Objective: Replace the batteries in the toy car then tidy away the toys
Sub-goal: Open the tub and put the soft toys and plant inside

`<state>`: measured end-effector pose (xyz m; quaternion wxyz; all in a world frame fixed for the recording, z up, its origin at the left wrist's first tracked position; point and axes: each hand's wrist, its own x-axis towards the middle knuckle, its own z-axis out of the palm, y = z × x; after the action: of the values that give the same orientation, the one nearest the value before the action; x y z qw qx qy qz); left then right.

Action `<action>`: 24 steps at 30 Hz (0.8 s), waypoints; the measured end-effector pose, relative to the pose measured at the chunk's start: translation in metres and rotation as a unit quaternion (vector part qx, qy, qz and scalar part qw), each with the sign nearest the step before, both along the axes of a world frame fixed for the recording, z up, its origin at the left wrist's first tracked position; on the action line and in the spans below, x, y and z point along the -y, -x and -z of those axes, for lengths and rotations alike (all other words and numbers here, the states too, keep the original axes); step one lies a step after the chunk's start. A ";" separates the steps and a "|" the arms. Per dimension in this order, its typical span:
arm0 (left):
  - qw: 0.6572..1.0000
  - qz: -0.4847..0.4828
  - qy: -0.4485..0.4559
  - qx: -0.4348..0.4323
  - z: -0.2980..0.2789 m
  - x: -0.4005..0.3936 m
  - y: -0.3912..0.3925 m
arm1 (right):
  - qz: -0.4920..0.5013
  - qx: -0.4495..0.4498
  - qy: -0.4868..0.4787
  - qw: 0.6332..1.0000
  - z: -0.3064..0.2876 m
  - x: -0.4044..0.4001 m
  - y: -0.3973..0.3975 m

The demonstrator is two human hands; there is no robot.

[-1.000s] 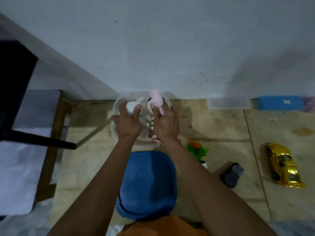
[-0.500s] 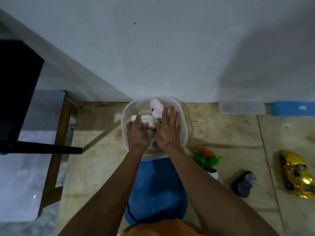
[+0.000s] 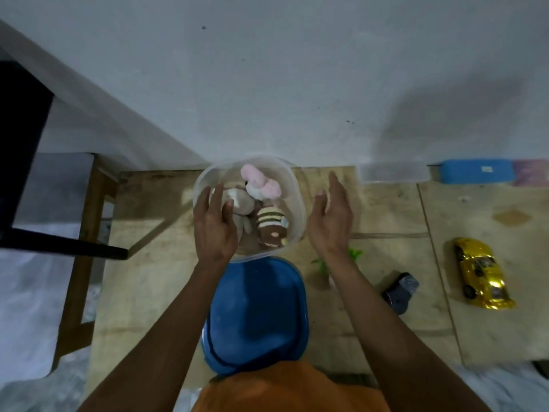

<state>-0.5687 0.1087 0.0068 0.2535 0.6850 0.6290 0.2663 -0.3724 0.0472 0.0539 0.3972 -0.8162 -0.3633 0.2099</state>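
Both the left hand [image 3: 214,226] and right hand [image 3: 331,217] hold nothing, fingers spread; the toys [image 3: 261,203] heaped in the tub [image 3: 297,200] could block the lid [image 3: 258,316] (at six o'clock).

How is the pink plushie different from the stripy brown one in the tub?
The pink plushie is pink and white and lies at the far side of the clear tub, by the wall. The stripy brown plushie is brown with cream bands and lies nearer the person, beside the left hand. Both are soft toys in the same tub, and neither hand holds them.
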 end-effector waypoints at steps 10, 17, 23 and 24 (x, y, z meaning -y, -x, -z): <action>0.994 0.058 -0.048 0.081 -0.038 0.124 -0.108 | 0.172 0.073 0.127 0.974 0.042 0.159 -0.099; 0.983 0.025 0.181 0.007 -0.002 0.199 -0.180 | 0.176 -0.017 0.247 0.953 0.070 0.204 -0.105; 0.973 0.011 0.229 -0.010 0.018 0.194 -0.208 | 0.081 0.041 0.252 0.964 0.086 0.196 -0.107; 0.972 0.007 0.235 -0.014 0.023 0.192 -0.209 | 0.068 0.050 0.250 0.964 0.088 0.196 -0.109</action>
<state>-0.3593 -0.0834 -0.0163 0.4008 0.6140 0.6727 0.0996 -0.2635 -0.1484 -0.0338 0.1747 -0.9218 -0.2624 0.2254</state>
